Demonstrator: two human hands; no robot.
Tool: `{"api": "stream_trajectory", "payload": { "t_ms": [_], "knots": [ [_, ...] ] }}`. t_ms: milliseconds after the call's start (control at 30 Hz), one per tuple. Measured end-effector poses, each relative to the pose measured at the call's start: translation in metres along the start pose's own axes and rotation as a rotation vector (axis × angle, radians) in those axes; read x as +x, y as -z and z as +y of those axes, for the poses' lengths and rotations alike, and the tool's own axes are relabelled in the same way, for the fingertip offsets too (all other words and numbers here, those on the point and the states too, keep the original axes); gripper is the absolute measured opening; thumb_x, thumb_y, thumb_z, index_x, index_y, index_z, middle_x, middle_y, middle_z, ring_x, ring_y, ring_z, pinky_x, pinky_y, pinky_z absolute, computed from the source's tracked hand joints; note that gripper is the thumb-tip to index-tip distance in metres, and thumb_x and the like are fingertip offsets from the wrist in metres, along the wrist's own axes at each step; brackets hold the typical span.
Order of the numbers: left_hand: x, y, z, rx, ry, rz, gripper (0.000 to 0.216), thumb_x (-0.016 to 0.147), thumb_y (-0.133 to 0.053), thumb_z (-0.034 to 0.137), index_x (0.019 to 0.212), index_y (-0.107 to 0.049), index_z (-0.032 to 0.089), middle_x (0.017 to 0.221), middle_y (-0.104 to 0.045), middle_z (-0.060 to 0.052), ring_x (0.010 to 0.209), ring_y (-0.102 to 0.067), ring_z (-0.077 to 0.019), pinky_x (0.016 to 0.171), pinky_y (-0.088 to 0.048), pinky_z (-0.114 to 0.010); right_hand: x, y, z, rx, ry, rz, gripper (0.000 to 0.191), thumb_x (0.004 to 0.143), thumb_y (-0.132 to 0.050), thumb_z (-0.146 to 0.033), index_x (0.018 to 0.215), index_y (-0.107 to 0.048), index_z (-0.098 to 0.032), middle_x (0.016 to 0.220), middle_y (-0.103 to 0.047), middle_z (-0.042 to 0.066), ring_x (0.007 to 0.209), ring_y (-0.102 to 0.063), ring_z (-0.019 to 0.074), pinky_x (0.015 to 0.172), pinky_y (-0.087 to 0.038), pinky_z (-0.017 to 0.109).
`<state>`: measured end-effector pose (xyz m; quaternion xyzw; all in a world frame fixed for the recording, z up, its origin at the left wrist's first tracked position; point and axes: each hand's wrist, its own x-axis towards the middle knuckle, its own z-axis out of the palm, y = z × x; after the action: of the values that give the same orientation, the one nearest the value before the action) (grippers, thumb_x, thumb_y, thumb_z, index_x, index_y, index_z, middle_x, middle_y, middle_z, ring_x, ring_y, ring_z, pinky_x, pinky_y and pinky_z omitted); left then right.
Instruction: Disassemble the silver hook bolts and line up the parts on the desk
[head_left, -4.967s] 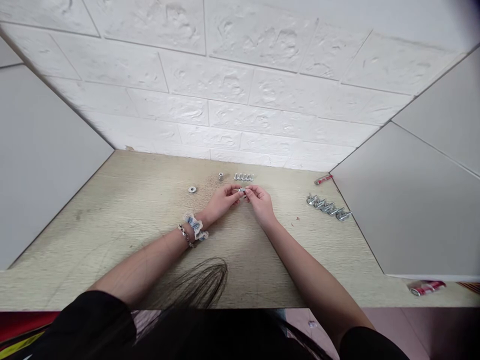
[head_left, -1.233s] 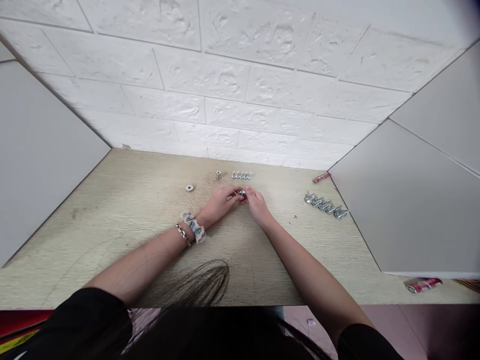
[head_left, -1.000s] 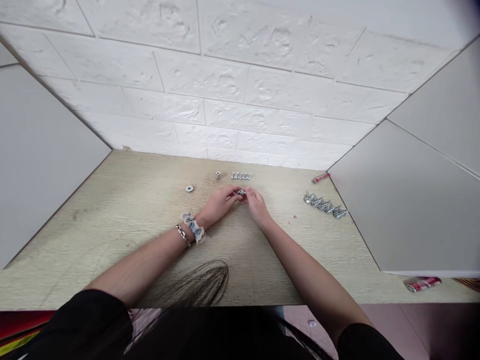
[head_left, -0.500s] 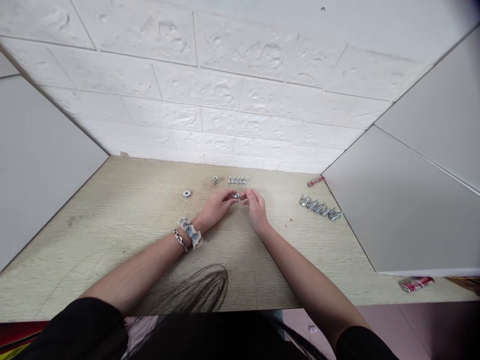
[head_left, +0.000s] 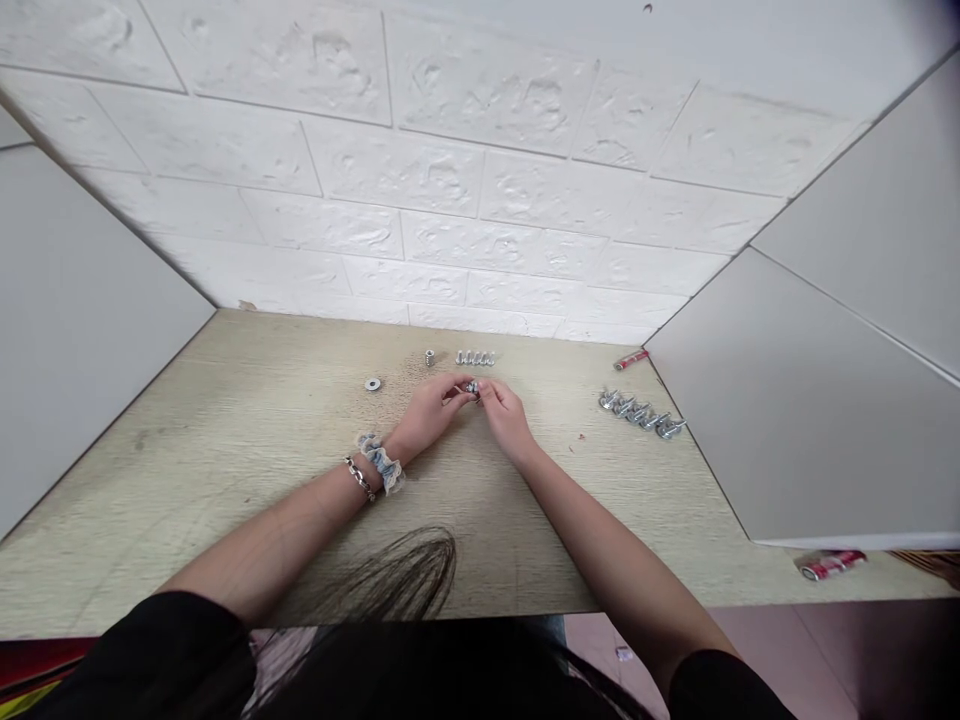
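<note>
My left hand (head_left: pixel 433 408) is closed, its thumb and fingers pinching small shiny metal hardware (head_left: pixel 472 387), seemingly a bolt with a nut or washer. From the other side, the closed fingertips of my right hand (head_left: pixel 508 418) grip the same piece, hiding much of it. Just beyond my hands stands a row of several bolts (head_left: pixel 475 358). A short stack of what look like nuts (head_left: pixel 430 358) is to its left. Further left, a round washer (head_left: pixel 373 384) lies flat. Off to the right, several bolts with wide washers (head_left: pixel 641 413) form a slanting row.
A red battery (head_left: pixel 631 360) lies by the right grey panel (head_left: pixel 720 400); another red battery (head_left: pixel 832 566) is near the table's front edge. White brick-patterned wall (head_left: pixel 442 180) rises behind the wooden table (head_left: pixel 225 420), and a grey panel (head_left: pixel 90 330) bounds the left. Brown specks dot the tabletop.
My right fingers have closed in on the metal hardware and now meet it beside my left fingertips. My left hand has barely moved.
</note>
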<state>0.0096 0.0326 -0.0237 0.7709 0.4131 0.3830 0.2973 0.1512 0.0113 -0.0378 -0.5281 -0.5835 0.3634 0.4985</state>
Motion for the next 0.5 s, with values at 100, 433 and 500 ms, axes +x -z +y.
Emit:
{"api": "stream_trajectory", "payload": {
  "t_ms": [100, 433, 500],
  "knots": [
    [-0.0007, -0.0006, -0.0029, 0.005, -0.022, 0.002, 0.027, 0.082, -0.055, 0.031, 0.102, -0.064, 0.017, 0.093, -0.067, -0.005, 0.083, -0.06, -0.0153, 0.076, -0.049, -0.029, 0.002, 0.0004, 0.0037, 0.033, -0.017, 0.006, 0.034, 0.084, -0.043, -0.048, 0.077, -0.06, -0.019, 0.081, -0.058, 0.003, 0.079, -0.052, 0.0158, 0.077, -0.04, 0.03],
    [-0.0011, 0.0005, -0.0039, 0.006, -0.043, 0.003, 0.028, 0.083, -0.053, 0.034, 0.103, -0.066, 0.019, 0.095, -0.068, -0.005, 0.085, -0.06, -0.0156, 0.079, -0.048, -0.029, 0.0033, 0.0008, 0.0046, 0.004, 0.075, -0.034, 0.036, 0.084, -0.042, -0.049, 0.072, -0.059, -0.02, 0.081, -0.055, 0.003, 0.08, -0.051, 0.0158, 0.079, -0.042, 0.031],
    [-0.001, -0.0001, -0.0045, 0.004, -0.034, -0.001, 0.03, 0.082, -0.053, 0.035, 0.104, -0.065, 0.019, 0.095, -0.068, -0.005, 0.081, -0.059, -0.0149, 0.075, -0.049, -0.028, 0.0032, 0.0007, 0.0052, 0.011, 0.071, -0.031, 0.035, 0.084, -0.043, -0.049, 0.074, -0.06, -0.02, 0.083, -0.056, 0.003, 0.081, -0.052, 0.0161, 0.079, -0.042, 0.031]
  ]
}}
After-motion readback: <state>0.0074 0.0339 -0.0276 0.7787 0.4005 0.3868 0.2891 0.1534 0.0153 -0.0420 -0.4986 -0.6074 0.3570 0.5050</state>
